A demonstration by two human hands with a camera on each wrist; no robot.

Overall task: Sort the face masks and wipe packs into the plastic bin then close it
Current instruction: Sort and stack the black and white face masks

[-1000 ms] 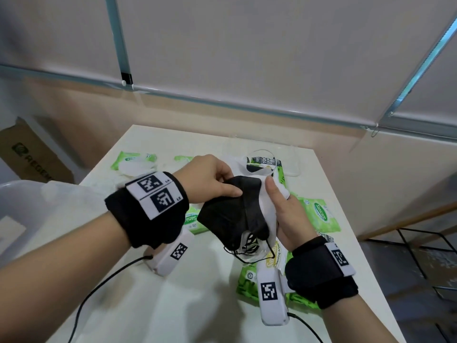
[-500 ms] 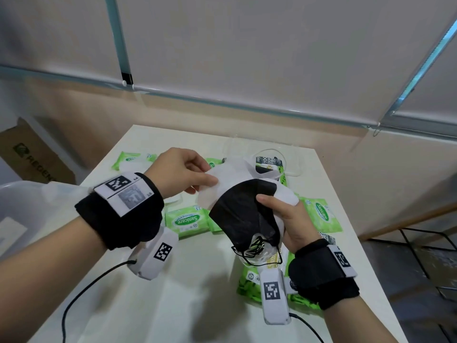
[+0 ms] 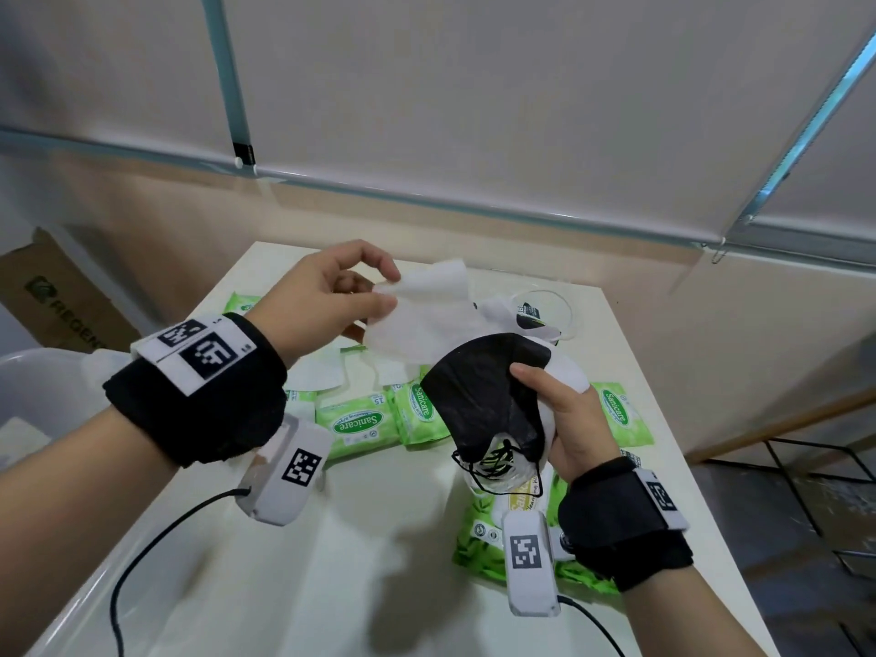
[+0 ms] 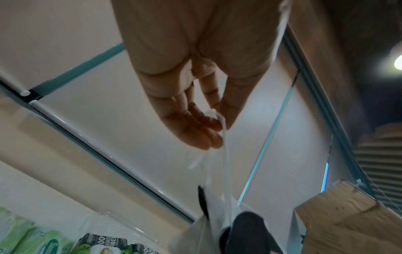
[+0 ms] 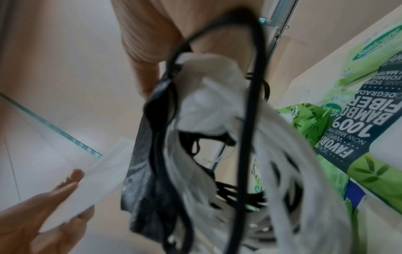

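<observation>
Pulling one white mask (image 3: 422,320) off the bunch is the job right now, and going slowly looks like the best way. From the head view, the left hand (image 3: 327,296) pinches the top corner of that white mask between thumb and fingertips; the right hand (image 3: 569,419) is curled round a bunch with a black mask (image 3: 483,400) on the outside; the white mask touches the bunch just beside the right thumb; wipe packs (image 3: 360,424) lie on the table (image 3: 294,585) below both hands; the plastic bin (image 3: 42,386) sits out past the left wrist, so I think the loose mask should go that way.

From the left wrist view, the fingertips (image 4: 208,135) squeeze a thin white edge; the grip is small, so I would pull softly or it may slip.

From the right wrist view, black ear loops (image 5: 248,120) and white ones hang tangled under the right hand; they could snag, so the right hand should hold tight while the left hand lifts up and away; the picture is too blurry to count the masks.
</observation>
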